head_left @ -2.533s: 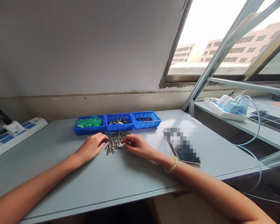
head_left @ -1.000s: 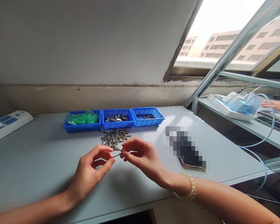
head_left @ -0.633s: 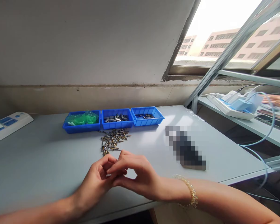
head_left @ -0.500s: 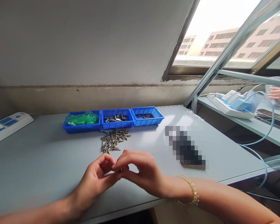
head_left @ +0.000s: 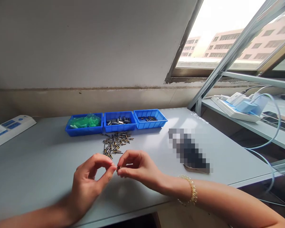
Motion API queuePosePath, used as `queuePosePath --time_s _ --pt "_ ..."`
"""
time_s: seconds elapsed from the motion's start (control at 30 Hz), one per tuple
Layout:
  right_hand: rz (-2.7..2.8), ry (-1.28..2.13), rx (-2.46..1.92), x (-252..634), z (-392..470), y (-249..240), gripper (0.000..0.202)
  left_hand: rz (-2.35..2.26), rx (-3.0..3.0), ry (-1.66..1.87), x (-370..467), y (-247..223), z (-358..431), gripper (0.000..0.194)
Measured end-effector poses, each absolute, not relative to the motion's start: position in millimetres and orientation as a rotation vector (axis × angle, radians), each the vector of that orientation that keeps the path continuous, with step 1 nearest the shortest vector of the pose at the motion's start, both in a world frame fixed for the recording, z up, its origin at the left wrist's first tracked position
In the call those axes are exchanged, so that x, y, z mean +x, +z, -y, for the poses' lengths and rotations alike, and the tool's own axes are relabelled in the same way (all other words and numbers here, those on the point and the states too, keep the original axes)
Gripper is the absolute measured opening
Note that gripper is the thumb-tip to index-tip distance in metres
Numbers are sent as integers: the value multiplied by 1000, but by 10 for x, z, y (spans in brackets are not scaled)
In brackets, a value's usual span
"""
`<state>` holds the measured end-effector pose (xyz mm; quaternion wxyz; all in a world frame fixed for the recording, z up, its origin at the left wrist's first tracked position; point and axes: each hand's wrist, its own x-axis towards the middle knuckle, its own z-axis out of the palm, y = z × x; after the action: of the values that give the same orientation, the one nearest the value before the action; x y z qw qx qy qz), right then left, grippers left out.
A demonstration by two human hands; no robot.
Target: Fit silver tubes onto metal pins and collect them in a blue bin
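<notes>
My left hand (head_left: 89,182) is closed in a pinch, thumb against forefinger, just in front of a pile of small slim metal pieces (head_left: 116,142) in silver and brass tones. What its fingertips grip, if anything, is hidden. Almost touching it, my right hand (head_left: 141,169) pinches a tiny metal piece (head_left: 119,168), which is mostly covered by the fingers. A loose gold bracelet (head_left: 193,190) hangs at the right wrist. Behind the pile, the middle blue bin (head_left: 120,128) holds short silver cylinders (head_left: 120,120).
The left blue bin (head_left: 84,130) contains a green item in clear plastic (head_left: 87,121); dark thin pieces (head_left: 149,118) lie in the right one (head_left: 152,124). A pixelated dark object (head_left: 191,150) lies on the table's right. Power strips (head_left: 237,109) and a looping cable (head_left: 279,120) are farther right.
My hands have drawn slightly apart at the fingertips, and a tiny metal piece now shows at the right fingers. The other person's hand at the far right has gone from view.
</notes>
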<state>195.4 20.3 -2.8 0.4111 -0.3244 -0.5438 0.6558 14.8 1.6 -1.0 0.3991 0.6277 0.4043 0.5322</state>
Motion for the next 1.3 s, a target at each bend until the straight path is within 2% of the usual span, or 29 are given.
queuePosePath --time_s 0.13,0.2,0.3,0.47,0.6,0.7,0.8,0.87,1.07,1.3 --pt "1622 1054 -700 1971 -146 -9 12 -1102 1470 1225 204 19 14 13" --pt "1777 927 -584 1966 -112 -6 9 -1057 1420 1129 237 30 39 11" --pt "1924 877 -503 1981 -97 11 8 -988 1344 1031 263 49 58 12" --pt "1843 971 -722 2053 -196 55 7 -1097 1351 1133 222 107 21 9" --pt "1815 1117 -817 2039 -289 33 24 -1070 1474 1197 176 171 6 12" --pt "1850 935 -870 2105 -434 58 26 -1083 1551 1285 129 230 -50 14" --pt "1778 611 -1004 2336 -734 139 17 -1256 1595 1427 35 285 -213 10" --pt "1711 401 -1116 2531 -978 174 19 -1321 1684 1442 -45 295 -359 9" --pt "1791 126 -1254 2781 -1274 57 20 -1309 2180 915 -195 168 -663 13" --pt "1975 160 -1163 2570 -958 6 21 -1193 2323 745 -218 78 -684 17"
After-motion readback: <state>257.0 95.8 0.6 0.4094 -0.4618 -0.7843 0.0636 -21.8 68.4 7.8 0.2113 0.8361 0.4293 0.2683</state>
